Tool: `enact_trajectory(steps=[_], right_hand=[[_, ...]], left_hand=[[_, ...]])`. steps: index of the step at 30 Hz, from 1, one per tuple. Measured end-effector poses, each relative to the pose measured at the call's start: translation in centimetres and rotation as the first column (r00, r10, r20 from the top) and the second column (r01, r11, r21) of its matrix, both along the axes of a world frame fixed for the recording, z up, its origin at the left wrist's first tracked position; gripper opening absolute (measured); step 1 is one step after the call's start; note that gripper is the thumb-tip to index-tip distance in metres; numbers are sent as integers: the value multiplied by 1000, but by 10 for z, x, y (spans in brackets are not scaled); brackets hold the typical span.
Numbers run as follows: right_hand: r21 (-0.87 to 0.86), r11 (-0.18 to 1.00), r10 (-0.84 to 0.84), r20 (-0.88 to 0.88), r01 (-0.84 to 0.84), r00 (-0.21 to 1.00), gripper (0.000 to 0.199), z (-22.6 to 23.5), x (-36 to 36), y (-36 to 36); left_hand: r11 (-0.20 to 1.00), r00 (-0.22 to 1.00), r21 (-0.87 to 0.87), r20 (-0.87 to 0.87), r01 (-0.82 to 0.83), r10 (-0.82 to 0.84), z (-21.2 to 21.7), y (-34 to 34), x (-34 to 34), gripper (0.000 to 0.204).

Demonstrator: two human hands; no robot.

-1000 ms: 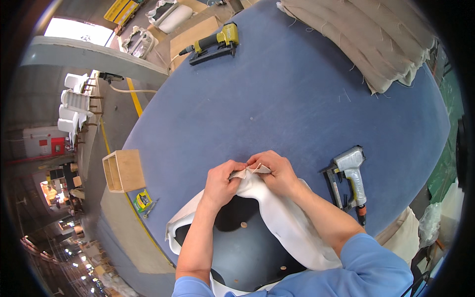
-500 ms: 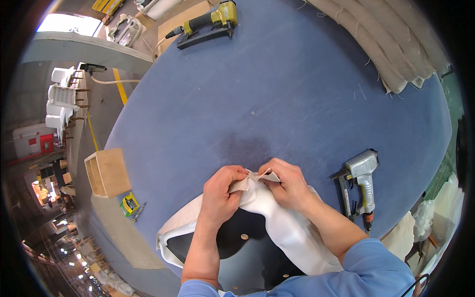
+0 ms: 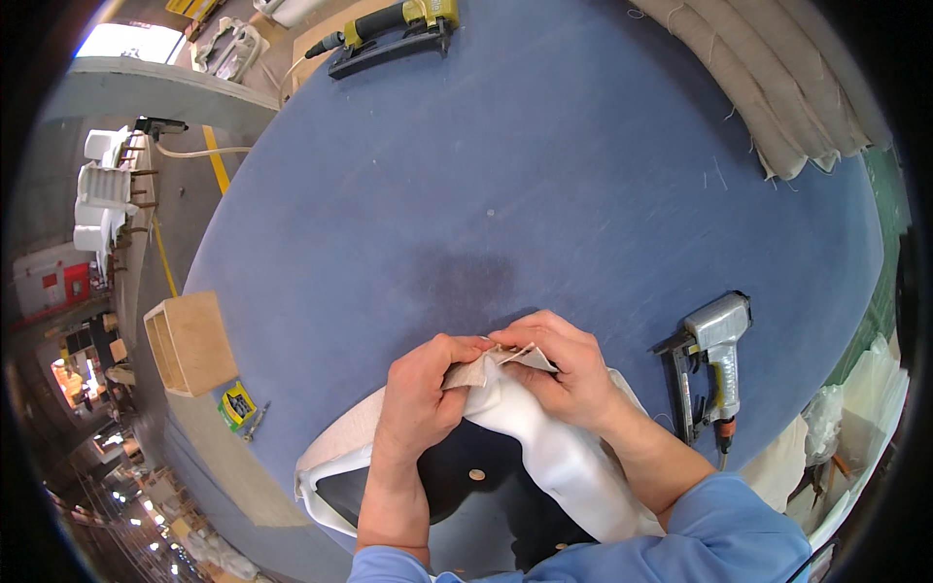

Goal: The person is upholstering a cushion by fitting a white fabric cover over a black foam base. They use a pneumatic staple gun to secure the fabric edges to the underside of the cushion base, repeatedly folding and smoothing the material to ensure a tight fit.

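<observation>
Clock directions are taken from the two hands.

Item: upholstered piece, set on the near part of a blue work table (image 3: 583,214), against the person's front. Comprises a dark panel (image 3: 530,500) with tan discs, at 6 o'clock; a white padded layer (image 3: 569,476), bulging, at 5 o'clock; and a beige fabric edge (image 3: 468,374), gathered at the centre, a thin pale strip across it.

Left hand (image 3: 426,389): thumb and fingers closed narrowly, pinching the fabric edge. Right hand (image 3: 567,369): fingers likewise drawn in, pinching the same edge; fingertips of both hands nearly meet.

Silver staple gun (image 3: 721,340), orange fitting: on the table, 3 o'clock. Clear plastic bag (image 3: 824,423): off the table, just past 3. Grey-beige cloth stack (image 3: 768,83), frayed: between 1 and 2.

Yellow-and-black staple gun (image 3: 384,29): between 11 and 12. White chairs (image 3: 104,194), distant: 10. Open wooden box (image 3: 204,340): 9 o'clock, table's edge. Yellow-and-green packet (image 3: 236,406), slim tool (image 3: 257,422) just beside it: between 8 and 9.
</observation>
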State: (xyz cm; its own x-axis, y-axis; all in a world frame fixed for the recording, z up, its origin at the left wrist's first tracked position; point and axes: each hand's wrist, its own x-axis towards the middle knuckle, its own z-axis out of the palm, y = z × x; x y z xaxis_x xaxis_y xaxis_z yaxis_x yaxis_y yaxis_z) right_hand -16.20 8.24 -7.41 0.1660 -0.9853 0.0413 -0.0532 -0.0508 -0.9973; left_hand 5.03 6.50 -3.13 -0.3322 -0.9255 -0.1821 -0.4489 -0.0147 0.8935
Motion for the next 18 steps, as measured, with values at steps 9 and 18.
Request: enact_trajectory(steps=[9,18], right_hand=[[-170,985,-42,-13,39,999,20,-11,7,0],[-220,974,-55,39,63,998,21,-19,9,2]], left_hand=[[998,1000,-63,2,3,-3,1,4,1,39],[993,999,-119,-46,-13,7,-6,5,2,30]])
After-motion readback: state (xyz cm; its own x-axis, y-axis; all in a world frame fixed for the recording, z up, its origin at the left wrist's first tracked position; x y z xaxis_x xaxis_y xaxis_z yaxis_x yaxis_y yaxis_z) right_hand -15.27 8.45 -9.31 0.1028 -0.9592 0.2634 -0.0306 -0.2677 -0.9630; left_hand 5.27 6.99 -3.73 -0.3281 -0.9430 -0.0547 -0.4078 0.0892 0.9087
